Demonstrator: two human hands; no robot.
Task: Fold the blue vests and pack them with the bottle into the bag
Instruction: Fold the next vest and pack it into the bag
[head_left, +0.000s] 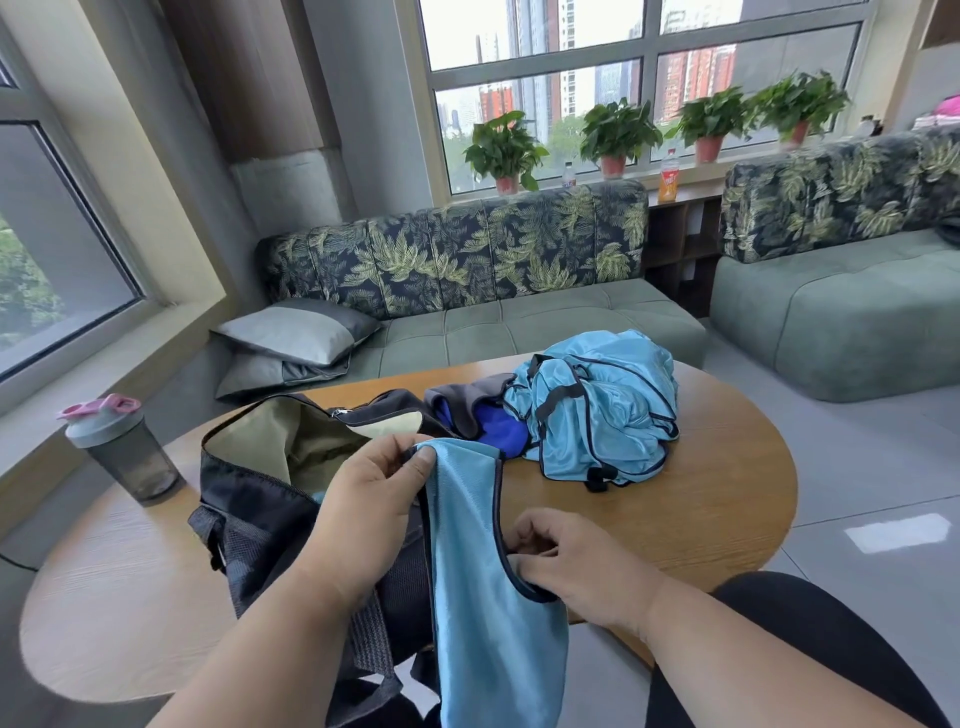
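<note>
Round wooden table (701, 499) with bag (260, 493), bottle (124, 452) (lid pink), heaped vests (602, 415).

Vest (483, 571): thin synthetic cloth w/ slight sheen, dark binding at edges. Vest pile (602, 410), same shiny fabric, crumpled. Bag (260, 499): matt black woven nylon, mesh pocket, pale lining inside. Bottle (122, 452): smoky translucent plastic, matt lid. Desk (717, 467): wood-grain, satin finish.

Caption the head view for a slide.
Both hands, left and right, hold a light-blue mesh vest beside the open black bag.
</note>
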